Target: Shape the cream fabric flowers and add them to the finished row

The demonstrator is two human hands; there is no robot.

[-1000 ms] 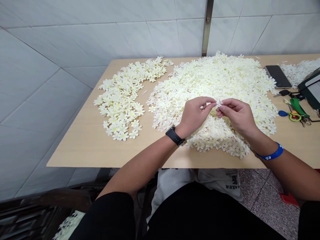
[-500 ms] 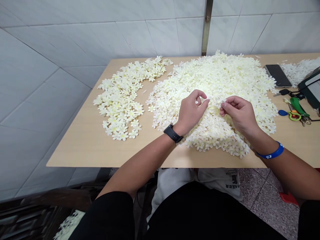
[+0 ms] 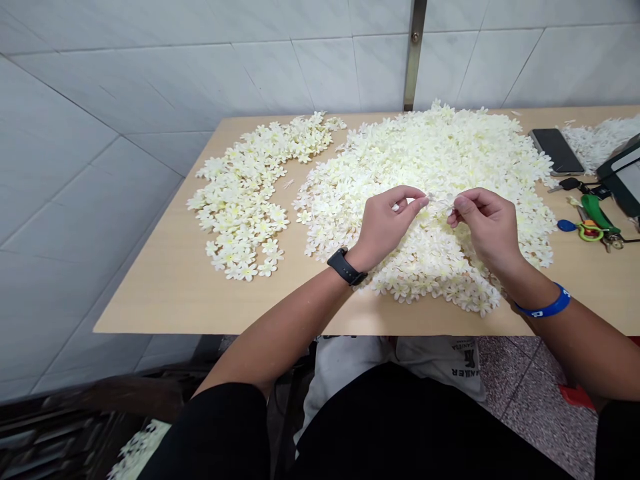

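Two hands are working just above the middle of the main heap of cream blossoms (image 3: 430,160), and neither touches the other. We read the left hand (image 3: 387,223) as a narrow pinch, with its fingertips (image 3: 420,201) closed toward a small pale blossom (image 3: 440,199). The right hand (image 3: 487,223) is also in a narrow pinch, thumb and forefinger together, facing the left hand across a small gap. The blossom sits between the two pinches, directly over the heap, but it is blurred, so we cannot tell which hand has it, or whether both do. A black watch (image 3: 346,267) is on the left wrist and a blue wristband (image 3: 545,301) on the right. Left of the heap, we have a curved band of similar blossoms (image 3: 240,207), just apart from it on the same pale wood table (image 3: 160,293). Right of the heap are a black phone (image 3: 557,151), a green-handled tool (image 3: 595,212), a blue key fob (image 3: 567,225), and a dark folder (image 3: 620,177). A white fluffy pile (image 3: 597,140) lies beyond the phone, at the table's far right corner. Behind the heap are white wall tiles (image 3: 125,80) and a vertical metal strip (image 3: 414,53).
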